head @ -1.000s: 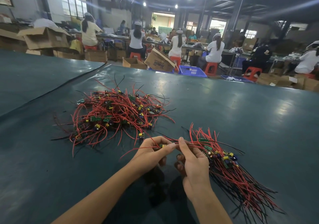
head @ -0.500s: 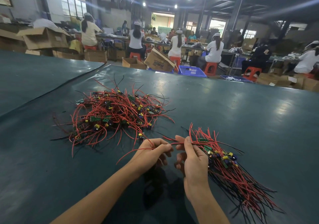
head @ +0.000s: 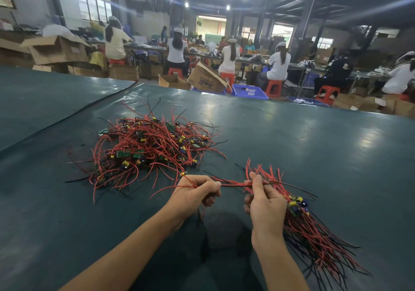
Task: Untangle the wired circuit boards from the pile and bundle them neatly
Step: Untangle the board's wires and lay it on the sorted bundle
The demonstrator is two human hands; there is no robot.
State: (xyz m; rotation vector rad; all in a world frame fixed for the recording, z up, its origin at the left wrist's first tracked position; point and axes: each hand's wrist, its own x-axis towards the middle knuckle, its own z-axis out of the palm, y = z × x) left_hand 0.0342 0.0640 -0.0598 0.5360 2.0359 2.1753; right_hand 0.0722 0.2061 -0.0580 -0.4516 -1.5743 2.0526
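1. your left hand (head: 195, 195) is curled into a loose fist, thumb and fingers pinched on a thin red wire (head: 233, 185) that runs taut across to your right hand (head: 267, 205).
2. your right hand is clenched around the bundle (head: 314, 230), with the thumb raised and the same red wire passing under it.
3. the bundle is a straight sheaf of thin red and black leads. it lies on the near right of the table (head: 314, 144), with small green boards and yellow cylindrical parts clustered just beside your knuckles, and the wire ends fanning out toward the near right edge.
4. the pile (head: 148, 149) sits far left of your hands, apart from the bundle. it is a loose, springy nest of looping red wires with a few black ones, dotted with green circuit boards and yellow and dark blue cylinders.
5. the table is covered in a smooth, dark teal sheet with a dull sheen, and pale ceiling lights reflect on it.
6. cardboard boxes (head: 206, 78) and a blue plastic crate (head: 249, 92) stand beyond the far edge.
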